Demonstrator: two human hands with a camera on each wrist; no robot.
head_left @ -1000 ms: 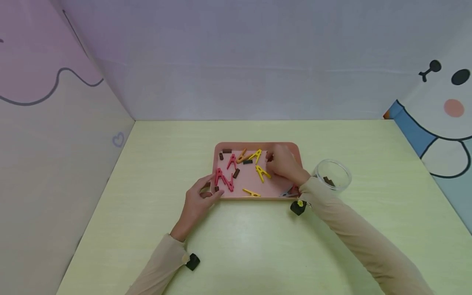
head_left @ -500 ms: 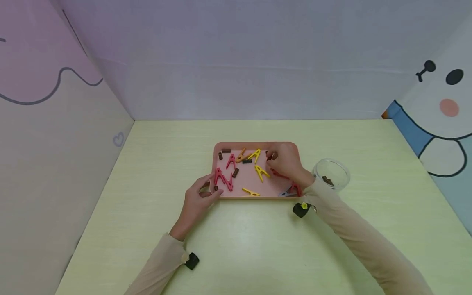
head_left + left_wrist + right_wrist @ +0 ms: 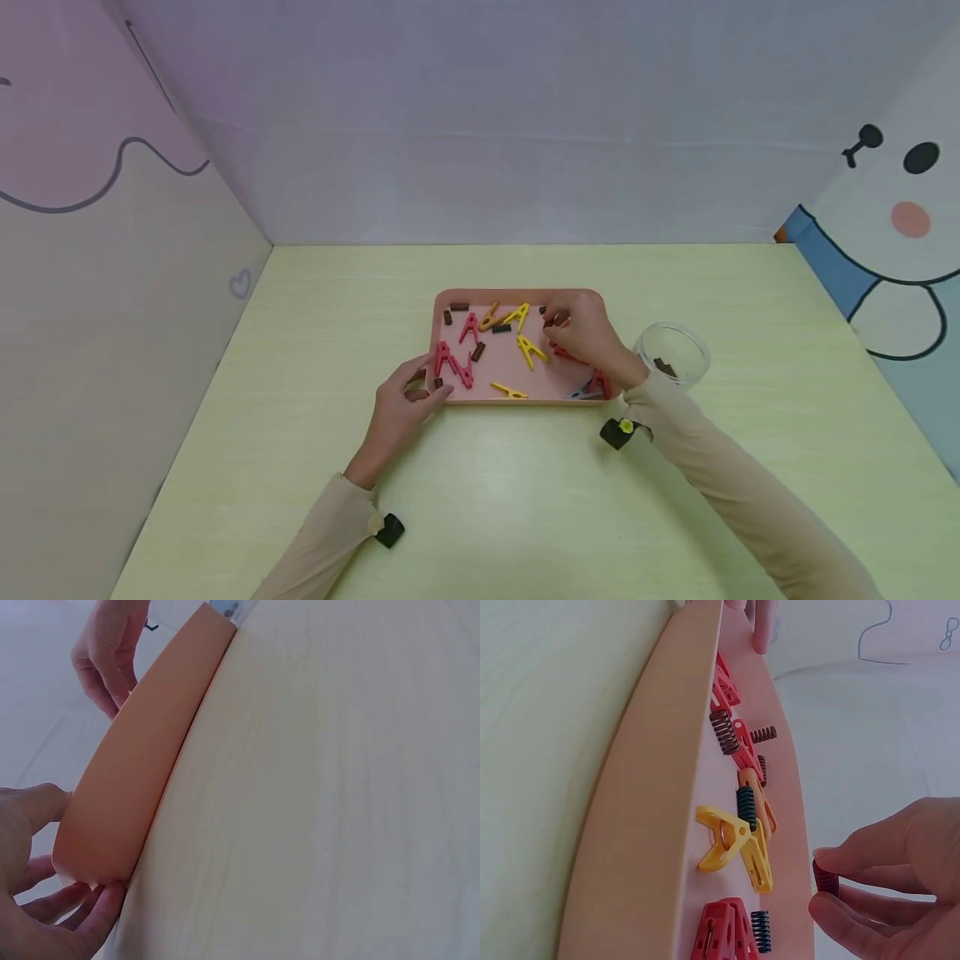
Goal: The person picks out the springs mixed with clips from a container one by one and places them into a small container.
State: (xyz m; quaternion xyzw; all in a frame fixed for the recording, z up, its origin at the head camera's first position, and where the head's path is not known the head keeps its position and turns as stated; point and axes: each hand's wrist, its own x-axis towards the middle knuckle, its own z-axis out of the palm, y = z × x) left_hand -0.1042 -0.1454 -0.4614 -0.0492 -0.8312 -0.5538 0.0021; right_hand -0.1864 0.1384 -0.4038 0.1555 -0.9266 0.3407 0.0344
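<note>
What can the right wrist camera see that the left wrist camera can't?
Only the right wrist view shows the clips and springs inside the tray, plus the spring pinched in the right hand. Only the left wrist view shows a bit of the clear bowl. Both show the tray's outside wall, the table, the right hand and at least some left hand fingers.

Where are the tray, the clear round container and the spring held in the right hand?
Tray [image 3: 641,810], right wrist view: outer wall.
Clear round container [image 3: 681,343], head view: bare inside.
Held spring [image 3: 826,880], right wrist view: middle coils.
</note>
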